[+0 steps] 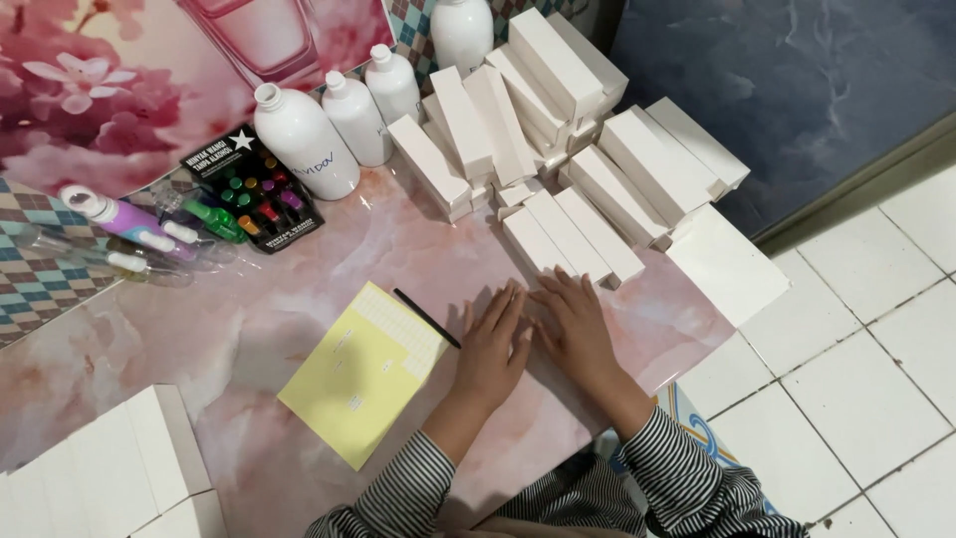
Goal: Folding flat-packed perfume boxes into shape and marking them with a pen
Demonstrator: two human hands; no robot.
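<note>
The person's left hand (493, 349) lay flat on the pink marbled counter (299, 329), palm down, fingers spread a little and holding nothing. The right hand (576, 334) lay flat just beside it, also empty, the two touching or nearly touching along the thumbs. The fingertips of the right hand reached close to the near end of a row of three long white boxes (570, 239) that lay side by side on the counter; whether they touched could not be told.

Just left of the left hand rested a yellow sheet (358, 384) with a pale grid of small labels at its upper part, and a thin black stick (426, 318) lay slanted across that sheet's top corner, its lower end near the left hand's index finger.

Behind the three boxes rose a loose heap of more white boxes (538, 110), some leaning, some stacked. Left of the heap stood four white plastic bottles (304, 139) without caps. A black card of small coloured vials (254, 194) lay in front of them, and a purple-and-white tube (119, 217) and a few clear slim bottles lay at the counter's left edge. Another block of white boxes (110, 463) sat at the lower left corner. Both sleeves (687, 478) were striped black and white.
</note>
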